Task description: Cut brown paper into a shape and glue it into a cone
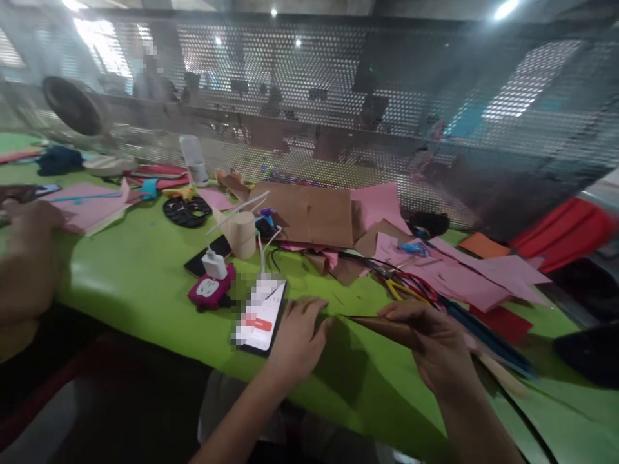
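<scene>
My right hand (435,345) is closed around a thin brown paper roll (382,324) that tapers to a point toward the left, just above the green table (145,270). My left hand (300,338) rests on the table with its fingers together, fingertips touching the roll's pointed end. Just left of it lies a smartphone (261,316) with its screen lit.
Pink and brown paper sheets (338,216), red and blue sheets (498,322), yellow-handled pliers (401,290) and cables lie behind my hands. A charger on a magenta case (213,283), a paper tube (242,233) and a desk fan (77,109) stand at left. Another person's arm (24,258) rests far left. A perforated screen (387,96) backs the table.
</scene>
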`<state>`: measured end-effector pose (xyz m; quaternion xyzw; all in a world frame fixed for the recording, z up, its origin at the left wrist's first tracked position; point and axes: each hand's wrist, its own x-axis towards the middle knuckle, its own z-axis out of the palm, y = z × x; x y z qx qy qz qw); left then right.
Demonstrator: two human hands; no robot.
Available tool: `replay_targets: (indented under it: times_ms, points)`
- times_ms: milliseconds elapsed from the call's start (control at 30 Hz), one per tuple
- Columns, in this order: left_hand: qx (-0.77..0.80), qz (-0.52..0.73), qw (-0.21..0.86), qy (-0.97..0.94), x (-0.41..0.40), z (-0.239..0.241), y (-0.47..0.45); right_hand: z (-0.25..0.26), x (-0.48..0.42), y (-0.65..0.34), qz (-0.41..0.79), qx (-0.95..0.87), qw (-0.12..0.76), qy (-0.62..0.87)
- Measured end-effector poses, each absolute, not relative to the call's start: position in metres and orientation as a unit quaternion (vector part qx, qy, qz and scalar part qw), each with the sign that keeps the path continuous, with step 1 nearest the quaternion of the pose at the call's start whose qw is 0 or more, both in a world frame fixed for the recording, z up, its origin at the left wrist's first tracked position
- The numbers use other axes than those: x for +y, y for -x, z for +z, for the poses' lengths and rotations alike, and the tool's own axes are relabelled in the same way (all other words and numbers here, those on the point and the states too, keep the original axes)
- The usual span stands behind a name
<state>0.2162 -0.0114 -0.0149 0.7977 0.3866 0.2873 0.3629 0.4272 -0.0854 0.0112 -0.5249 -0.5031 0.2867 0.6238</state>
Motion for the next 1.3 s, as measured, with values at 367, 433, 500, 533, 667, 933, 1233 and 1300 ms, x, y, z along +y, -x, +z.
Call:
replay_targets:
  times_ms: [367, 433, 500, 533, 667, 933, 1233, 1300]
  points:
    - [0.423, 0.237, 0.279, -0.829, 0.014, -0.022, -0.196, 0.006, -0.084, -0.427, 0.29, -0.484, 0.632, 0.531]
    - [0.432, 0.237, 0.286, -0.822, 0.017, -0.023, -0.196, 0.003, -0.084, -0.429, 0.297, -0.483, 0.634, 0.526]
    - [0.437, 0.239, 0.295, -0.816, 0.018, -0.022, -0.197, 0.0, -0.084, -0.429, 0.309, -0.482, 0.634, 0.52]
    - [0.437, 0.242, 0.299, -0.813, 0.017, -0.021, -0.197, 0.0, -0.084, -0.429, 0.314, -0.48, 0.635, 0.518]
    - [0.413, 0.295, 0.353, -0.786, 0.012, -0.009, -0.201, 0.01, -0.082, -0.423, 0.321, -0.494, 0.631, 0.504]
    - [0.219, 0.25, 0.722, -0.607, 0.016, 0.023, -0.238, 0.059, -0.063, -0.409, 0.32, -0.613, 0.508, 0.514]
    - [0.183, 0.198, 0.744, -0.611, 0.027, 0.008, -0.262, 0.04, -0.051, -0.431, 0.309, -0.569, 0.537, 0.541]
    - [0.182, 0.202, 0.74, -0.615, 0.026, 0.004, -0.262, 0.033, -0.052, -0.434, 0.304, -0.56, 0.541, 0.549]
